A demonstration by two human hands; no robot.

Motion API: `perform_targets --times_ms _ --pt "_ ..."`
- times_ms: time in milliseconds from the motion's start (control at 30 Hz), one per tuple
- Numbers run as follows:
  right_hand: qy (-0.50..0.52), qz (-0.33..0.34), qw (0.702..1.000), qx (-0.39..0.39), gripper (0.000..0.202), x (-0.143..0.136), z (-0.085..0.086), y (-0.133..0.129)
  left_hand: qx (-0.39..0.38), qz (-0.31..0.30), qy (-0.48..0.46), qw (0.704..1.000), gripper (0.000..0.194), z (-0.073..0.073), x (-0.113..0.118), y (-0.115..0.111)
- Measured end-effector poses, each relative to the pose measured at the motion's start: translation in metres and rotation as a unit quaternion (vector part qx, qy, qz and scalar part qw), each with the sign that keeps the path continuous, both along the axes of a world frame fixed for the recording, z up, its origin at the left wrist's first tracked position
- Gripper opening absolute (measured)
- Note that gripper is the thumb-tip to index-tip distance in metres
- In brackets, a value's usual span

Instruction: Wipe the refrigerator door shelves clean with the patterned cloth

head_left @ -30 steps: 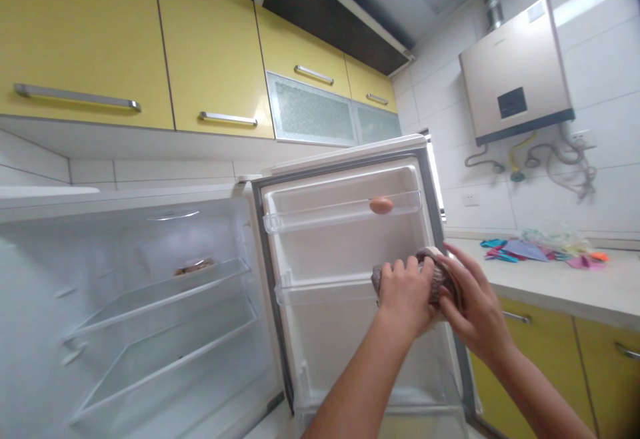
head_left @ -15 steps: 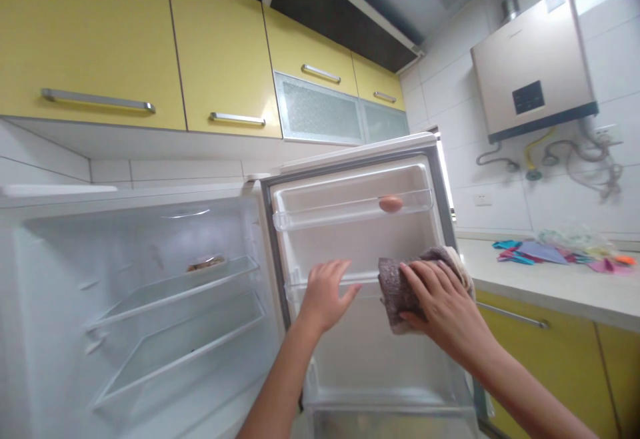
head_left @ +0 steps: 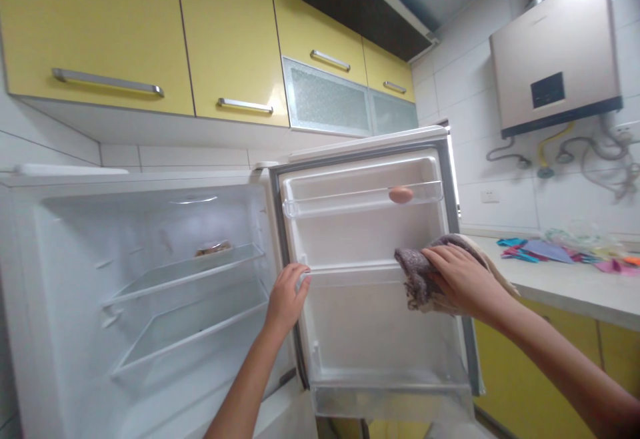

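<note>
Fridge [head_left: 55, 259], left: one small item [head_left: 213, 248] on upper shelf [head_left: 185, 272]. Door [head_left: 360, 235], centre: one egg [head_left: 401, 195] in top rack [head_left: 325, 211]. Hands apart: right hand [head_left: 463, 280] clamped on cloth [head_left: 417, 275], right of centre; left hand [head_left: 287, 300] at middle rack [head_left: 360, 275], grip unclear.

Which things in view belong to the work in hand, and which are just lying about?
In use:
cloth, in right hand
open fridge door, by left hand

Lying about:
egg
small item on fridge shelf
colourful pieces on counter
</note>
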State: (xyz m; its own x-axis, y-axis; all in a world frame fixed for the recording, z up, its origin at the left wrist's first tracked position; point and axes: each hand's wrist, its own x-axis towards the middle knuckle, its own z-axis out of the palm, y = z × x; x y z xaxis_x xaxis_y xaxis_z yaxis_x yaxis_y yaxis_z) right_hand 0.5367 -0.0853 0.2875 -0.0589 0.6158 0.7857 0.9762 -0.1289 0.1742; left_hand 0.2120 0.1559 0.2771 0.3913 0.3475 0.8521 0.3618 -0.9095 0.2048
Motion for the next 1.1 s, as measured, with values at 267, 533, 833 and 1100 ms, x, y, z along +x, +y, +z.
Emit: perform_targets --times_ms 267,533,833,1100 --pt "-0.007 0.008 0.984 -0.178 0.024 -0.059 0.047 0.04 -0.028 -0.026 -0.034 0.999 0.033 -0.005 0.007 0.001" --pt "-0.045 0.05 0.977 -0.2 0.061 -0.17 0.052 0.123 -0.052 -0.033 -0.034 0.998 0.044 -0.005 0.007 0.007" --pt "-0.043 0.044 0.98 -0.189 0.053 -0.16 0.049 0.112 -0.06 -0.003 0.01 0.998 0.046 0.004 -0.005 0.008" --pt "-0.003 -0.039 0.982 -0.186 0.042 -0.065 0.049 0.043 -0.031 -0.025 0.042 0.998 0.026 0.009 -0.009 0.009"
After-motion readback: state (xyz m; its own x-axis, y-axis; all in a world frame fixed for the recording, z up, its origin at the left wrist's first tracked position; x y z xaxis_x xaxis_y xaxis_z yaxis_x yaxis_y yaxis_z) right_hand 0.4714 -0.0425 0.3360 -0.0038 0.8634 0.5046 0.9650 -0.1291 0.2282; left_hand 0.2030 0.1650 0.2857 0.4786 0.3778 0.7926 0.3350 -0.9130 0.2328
